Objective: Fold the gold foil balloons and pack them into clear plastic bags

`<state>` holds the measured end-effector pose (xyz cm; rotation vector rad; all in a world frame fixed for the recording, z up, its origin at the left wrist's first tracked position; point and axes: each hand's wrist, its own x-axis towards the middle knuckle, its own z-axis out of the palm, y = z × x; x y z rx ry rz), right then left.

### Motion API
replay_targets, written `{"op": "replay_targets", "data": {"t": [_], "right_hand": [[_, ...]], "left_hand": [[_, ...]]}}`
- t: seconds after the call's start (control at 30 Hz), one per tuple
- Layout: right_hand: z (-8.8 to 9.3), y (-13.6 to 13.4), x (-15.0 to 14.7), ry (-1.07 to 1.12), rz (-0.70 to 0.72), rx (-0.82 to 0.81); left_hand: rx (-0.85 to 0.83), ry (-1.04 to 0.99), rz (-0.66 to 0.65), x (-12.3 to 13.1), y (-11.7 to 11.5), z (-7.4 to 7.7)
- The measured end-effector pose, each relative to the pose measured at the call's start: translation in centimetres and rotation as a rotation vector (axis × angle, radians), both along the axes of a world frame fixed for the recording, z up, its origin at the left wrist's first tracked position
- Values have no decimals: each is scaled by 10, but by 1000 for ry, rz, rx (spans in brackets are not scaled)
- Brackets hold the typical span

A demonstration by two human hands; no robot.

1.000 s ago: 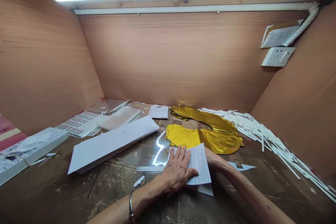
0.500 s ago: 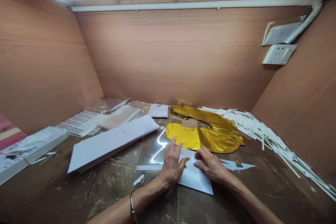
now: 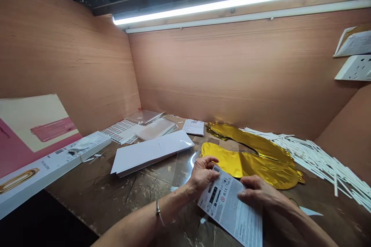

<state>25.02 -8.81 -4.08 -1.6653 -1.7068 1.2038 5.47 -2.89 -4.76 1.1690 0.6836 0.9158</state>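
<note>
- The fingers of the left hand (image 3: 203, 173) are bent and close together, and they pinch the upper corner of a printed leaflet (image 3: 230, 210), near its barcode.
- The fingers of the right hand (image 3: 256, 195) are pressed together and lie across the right edge of the same leaflet; I cannot tell if they pinch it, because the thumb is hidden.
- The leaflet is between the two hands, at the lower middle of the frame. It shows small black text and warning symbols, and its lower end goes out of the frame.
- A metal bangle (image 3: 158, 207) sits around the left wrist.
- Just behind the hands, a flat gold foil balloon (image 3: 249, 162) lies folded on the workbench (image 3: 87, 189). It is not touching the leaflet.
- A clear plastic sheet (image 3: 184, 171) lies just beside the left hand, with light shining on it.
- To the right, many white sticks (image 3: 314, 158) lie in a loose pile.
- To the left of the hands is a stack of white cards (image 3: 150, 152). Behind it are a sheet of labels (image 3: 120, 130), clear plastic bags (image 3: 155, 129) and a small printed sheet (image 3: 193, 126).
- At the lower left lies a long white box (image 3: 49, 170), and a pink and cream board (image 3: 34, 131) is beside it.
- At the upper right, a white wall socket (image 3: 355, 68) is fixed on the plywood wall (image 3: 232, 77), under a tube light (image 3: 240, 2) at the top.
</note>
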Motion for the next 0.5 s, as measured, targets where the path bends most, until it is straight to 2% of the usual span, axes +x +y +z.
{"op": "replay_targets", "data": {"t": [0.07, 0.13, 0.17, 0.2, 0.27, 0.33, 0.4, 0.5], "right_hand": [[0, -5, -4, 150, -19, -90], [-2, -12, -6, 296, -88, -133], [-3, -15, -7, 367, -129, -161], [-5, -18, -6, 426, -160, -189], [-6, -22, -5, 501, -188, -227], [-7, -22, -4, 542, -189, -232], [-6, -22, -5, 563, -193, -226], [-4, -25, -10, 587, -195, -231]], "left_hand": [[111, 146, 119, -23, 2, 7], [231, 397, 399, -54, 10, 11], [251, 531, 528, -70, 15, 11], [212, 660, 569, -84, 19, 11], [23, 761, 465, -103, 26, 6], [-143, 731, 317, -107, 29, 0], [-196, 676, 269, -97, 30, -3], [-159, 614, 297, -79, 26, 3]]}}
